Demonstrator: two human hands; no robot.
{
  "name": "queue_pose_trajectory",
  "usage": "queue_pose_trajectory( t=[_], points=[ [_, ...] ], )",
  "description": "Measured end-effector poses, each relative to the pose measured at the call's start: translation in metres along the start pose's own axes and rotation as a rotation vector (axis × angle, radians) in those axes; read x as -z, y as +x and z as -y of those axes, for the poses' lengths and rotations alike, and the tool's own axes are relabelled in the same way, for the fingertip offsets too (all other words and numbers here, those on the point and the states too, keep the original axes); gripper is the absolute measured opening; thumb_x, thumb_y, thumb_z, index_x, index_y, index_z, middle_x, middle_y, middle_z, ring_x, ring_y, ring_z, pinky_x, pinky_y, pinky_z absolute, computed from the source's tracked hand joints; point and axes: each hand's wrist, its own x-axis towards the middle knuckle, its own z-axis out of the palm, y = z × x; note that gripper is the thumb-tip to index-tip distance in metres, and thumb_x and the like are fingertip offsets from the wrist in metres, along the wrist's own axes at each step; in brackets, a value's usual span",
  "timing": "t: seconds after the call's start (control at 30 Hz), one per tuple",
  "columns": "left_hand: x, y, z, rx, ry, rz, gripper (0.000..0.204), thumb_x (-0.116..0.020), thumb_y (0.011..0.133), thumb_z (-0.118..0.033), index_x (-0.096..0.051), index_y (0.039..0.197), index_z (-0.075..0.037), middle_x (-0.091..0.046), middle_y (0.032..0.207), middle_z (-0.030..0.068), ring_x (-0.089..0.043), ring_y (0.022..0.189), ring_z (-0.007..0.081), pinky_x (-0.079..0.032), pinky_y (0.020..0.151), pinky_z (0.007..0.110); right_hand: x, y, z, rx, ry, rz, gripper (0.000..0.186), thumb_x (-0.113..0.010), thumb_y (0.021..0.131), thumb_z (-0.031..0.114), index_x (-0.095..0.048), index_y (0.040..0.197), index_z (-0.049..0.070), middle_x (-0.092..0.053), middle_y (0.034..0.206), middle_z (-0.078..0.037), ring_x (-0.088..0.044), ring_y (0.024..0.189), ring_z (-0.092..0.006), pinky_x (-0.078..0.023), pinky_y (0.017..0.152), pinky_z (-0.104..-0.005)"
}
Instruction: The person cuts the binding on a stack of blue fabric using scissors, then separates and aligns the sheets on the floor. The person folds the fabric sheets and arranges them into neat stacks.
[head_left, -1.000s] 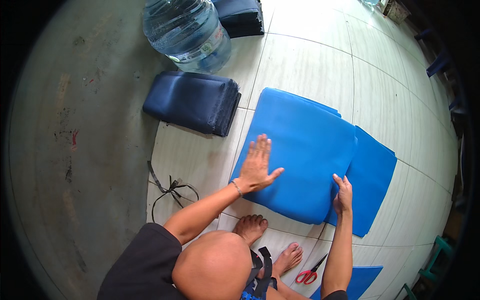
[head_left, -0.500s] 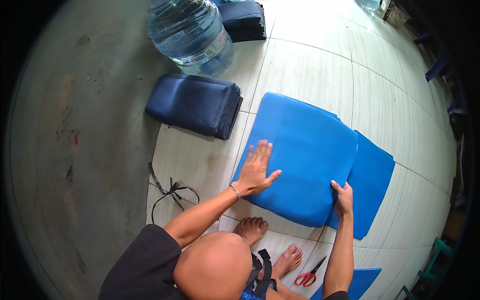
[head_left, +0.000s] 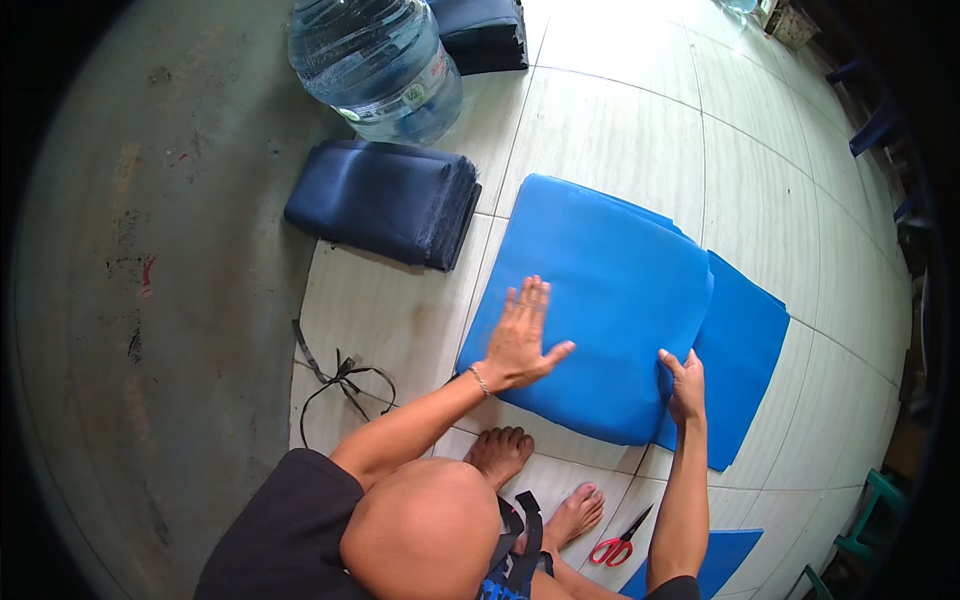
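A pile of smooth blue sheets [head_left: 610,270] lies on the tiled floor in front of me. My left hand [head_left: 518,345] rests flat on its left part, fingers stretched out and thumb apart. At the pile's right edge is my right hand [head_left: 686,388], its thumb on top of the edge and its other fingers curled, partly hidden, against the side. Another blue sheet [head_left: 745,350] sticks out from under the pile on the right, beside my right hand.
Red-handled scissors [head_left: 613,548] lie near my right foot, by another blue piece [head_left: 735,560]. A folded dark navy fabric stack [head_left: 385,205], a large water bottle [head_left: 390,75] and a second dark stack [head_left: 485,38] stand far left. A black strap [head_left: 345,372] lies left. Green stool [head_left: 880,510] at right.
My left hand has slid slightly to the right over the blue sheets. My right hand stays at the pile's right edge. The whole view has shifted a little.
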Motion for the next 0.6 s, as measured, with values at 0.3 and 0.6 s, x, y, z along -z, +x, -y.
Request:
queue_pose_trajectory(
  t=[0.3, 0.6],
  points=[
    [0.008, -0.002, 0.011, -0.031, 0.079, -0.044, 0.093, -0.054, 0.095, -0.052, -0.016, 0.153, 0.011, -0.024, 0.157, 0.0336, -0.017, 0.151, 0.0399, -0.004, 0.123, 0.050, -0.008, 0.005, -0.005, 0.036, -0.089, -0.069, 0.032, -0.066, 0.093, 0.006, -0.057, 0.122, -0.005, -0.069, 0.113, -0.012, -0.067, 0.098, -0.0192, -0.054, 0.090, -0.0337],
    [0.013, 0.001, 0.001, 0.028, -0.033, 0.010, 0.099, -0.053, 0.093, -0.058, -0.015, 0.153, 0.011, -0.019, 0.159, 0.0331, -0.012, 0.152, 0.0402, -0.005, 0.124, 0.050, -0.002, 0.005, -0.003, -0.026, -0.044, -0.090, 0.030, -0.065, 0.094, 0.004, -0.057, 0.121, -0.005, -0.069, 0.113, -0.013, -0.067, 0.098, -0.0189, -0.055, 0.087, -0.0334]
  ],
)
